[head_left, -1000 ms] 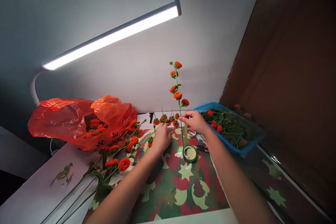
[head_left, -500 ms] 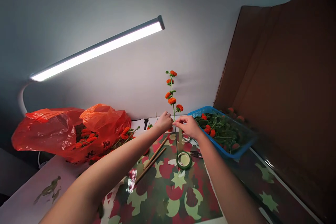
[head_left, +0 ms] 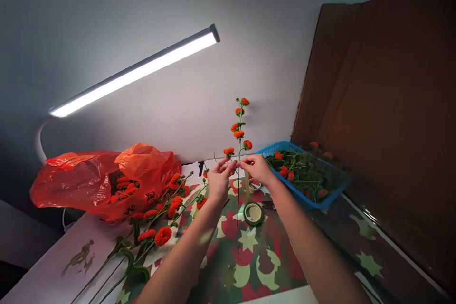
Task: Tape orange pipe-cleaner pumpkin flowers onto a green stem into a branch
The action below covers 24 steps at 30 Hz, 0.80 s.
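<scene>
An upright green stem with several small orange pompom flowers [head_left: 239,128] stands over the table. My right hand [head_left: 257,167] pinches this stem below the lowest blooms. My left hand [head_left: 218,178] pinches a single small orange flower [head_left: 228,151] and presses it against the stem beside my right fingers. A strip of pale tape runs from my right hand down to a green tape roll [head_left: 253,213] lying on the patterned mat [head_left: 245,256]. The thin lower end of the stem hangs down between my hands.
A red plastic bag [head_left: 103,178] with orange flowers lies at the left. Long finished flower stems [head_left: 153,228] lie across the mat's left side. A blue basket [head_left: 302,173] of loose flowers stands at the right, a cardboard sheet [head_left: 384,104] behind it. A lit bar lamp [head_left: 138,71] hangs overhead.
My left hand rose from the loose flowers on the mat to the stem, bringing one small orange flower against it. My right hand has stayed on the stem.
</scene>
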Each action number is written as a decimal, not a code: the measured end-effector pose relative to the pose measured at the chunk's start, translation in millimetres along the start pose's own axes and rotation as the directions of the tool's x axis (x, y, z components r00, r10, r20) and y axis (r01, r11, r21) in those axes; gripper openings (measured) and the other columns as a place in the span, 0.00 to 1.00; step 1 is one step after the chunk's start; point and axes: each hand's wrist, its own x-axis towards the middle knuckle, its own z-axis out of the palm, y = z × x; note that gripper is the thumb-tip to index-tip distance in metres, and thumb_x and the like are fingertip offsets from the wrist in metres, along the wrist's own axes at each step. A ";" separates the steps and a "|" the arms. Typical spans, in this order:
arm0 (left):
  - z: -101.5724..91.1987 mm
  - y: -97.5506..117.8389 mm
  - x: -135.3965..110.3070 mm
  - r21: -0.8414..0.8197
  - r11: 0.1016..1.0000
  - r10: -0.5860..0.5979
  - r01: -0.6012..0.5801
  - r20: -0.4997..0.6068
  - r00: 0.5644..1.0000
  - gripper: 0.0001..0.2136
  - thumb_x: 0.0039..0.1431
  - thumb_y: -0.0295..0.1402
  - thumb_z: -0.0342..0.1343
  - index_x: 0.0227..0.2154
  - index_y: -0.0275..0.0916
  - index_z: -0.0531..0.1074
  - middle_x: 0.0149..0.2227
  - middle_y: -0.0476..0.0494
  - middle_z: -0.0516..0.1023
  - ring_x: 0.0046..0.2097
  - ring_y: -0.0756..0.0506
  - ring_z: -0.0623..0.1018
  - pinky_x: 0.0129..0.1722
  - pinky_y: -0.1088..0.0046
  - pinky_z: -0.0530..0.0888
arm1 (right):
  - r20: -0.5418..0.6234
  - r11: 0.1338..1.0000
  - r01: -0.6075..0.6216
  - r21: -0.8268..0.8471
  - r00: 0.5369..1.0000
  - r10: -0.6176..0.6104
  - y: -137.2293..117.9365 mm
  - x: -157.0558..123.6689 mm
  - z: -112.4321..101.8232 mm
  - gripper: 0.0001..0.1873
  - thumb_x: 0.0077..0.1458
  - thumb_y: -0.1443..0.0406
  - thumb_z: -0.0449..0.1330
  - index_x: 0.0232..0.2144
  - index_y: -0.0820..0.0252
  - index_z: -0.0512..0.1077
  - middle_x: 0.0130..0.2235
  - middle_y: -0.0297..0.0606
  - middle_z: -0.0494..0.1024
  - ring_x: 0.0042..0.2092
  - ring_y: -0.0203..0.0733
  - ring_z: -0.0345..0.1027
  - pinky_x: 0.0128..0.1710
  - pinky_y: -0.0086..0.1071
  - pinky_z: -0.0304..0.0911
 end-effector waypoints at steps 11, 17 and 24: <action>3.4 -12.5 2.8 0.033 0.994 0.109 -0.106 -0.126 0.986 0.13 0.39 0.39 0.65 0.26 0.34 0.75 0.25 0.47 0.76 0.27 0.51 0.72 0.28 0.76 0.68 | -0.078 1.000 0.025 -0.016 0.997 -0.026 6.7 -0.2 20.7 0.16 0.46 0.57 0.59 0.20 0.65 0.75 0.20 0.36 0.73 0.23 0.34 0.58 0.24 0.28 0.53; 4.6 -18.1 0.5 -0.024 0.994 0.103 -0.106 -0.115 0.988 0.14 0.39 0.41 0.64 0.24 0.34 0.73 0.20 0.53 0.70 0.22 0.55 0.65 0.23 0.78 0.63 | -0.096 1.000 0.007 0.010 0.995 -0.006 8.8 -1.2 25.8 0.13 0.46 0.59 0.59 0.20 0.64 0.75 0.21 0.37 0.74 0.23 0.35 0.61 0.24 0.28 0.55; 0.5 -25.7 1.1 -0.107 0.994 0.023 -0.034 -0.104 0.994 0.15 0.40 0.43 0.64 0.23 0.34 0.72 0.20 0.54 0.68 0.20 0.56 0.63 0.22 0.79 0.62 | -0.099 1.000 -0.002 0.018 0.995 0.004 9.6 -2.0 29.0 0.13 0.45 0.59 0.59 0.20 0.65 0.74 0.20 0.37 0.73 0.24 0.35 0.61 0.24 0.28 0.55</action>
